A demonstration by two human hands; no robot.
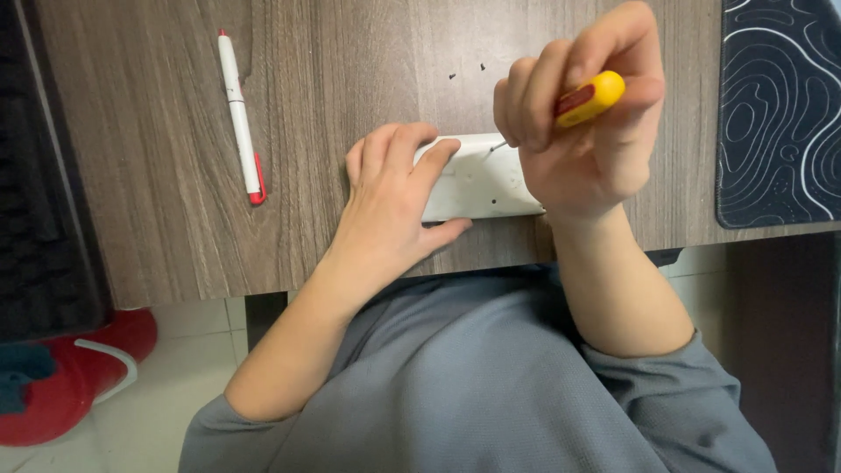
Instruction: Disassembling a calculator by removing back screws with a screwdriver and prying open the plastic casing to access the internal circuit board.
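A white rectangular plastic box (480, 180) lies flat on the wooden desk (158, 158) near its front edge. My left hand (394, 197) presses down on the box's left end, fingers spread over its top. My right hand (578, 123) grips a screwdriver (589, 98) with a yellow and red handle. Its thin metal tip meets the box's top near the far edge. Most of the shaft is hidden by my fingers.
A white marker with a red cap (241, 118) lies on the desk to the left. Two tiny dark screws (467, 71) rest beyond the box. A black patterned mat (780, 105) covers the desk's right end. A red object (70, 377) sits on the floor.
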